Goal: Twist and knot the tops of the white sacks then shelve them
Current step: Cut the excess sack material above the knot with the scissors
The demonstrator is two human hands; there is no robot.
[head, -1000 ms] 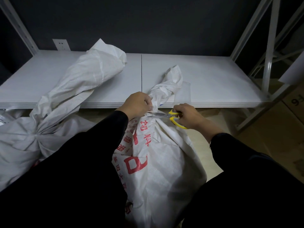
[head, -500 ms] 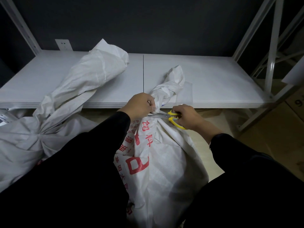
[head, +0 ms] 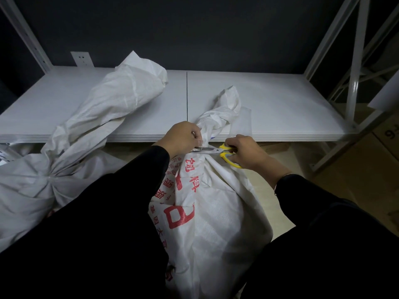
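A white sack with red print stands on the floor between my arms, its twisted top lying over the edge of the white shelf. My left hand grips the sack's neck just below the twist. My right hand holds yellow-handled scissors, whose blades lie at the neck beside my left fingers. A second white sack with a tied neck sits at the left, its long top resting on the shelf.
White metal shelf uprights and braces rise at the right, another upright at the far left. A wall socket sits on the dark back wall. Cardboard boxes stand on the floor at the right.
The hands stay at the sack's neck. My right hand and the scissors have shifted slightly to the right, showing more of the blades.
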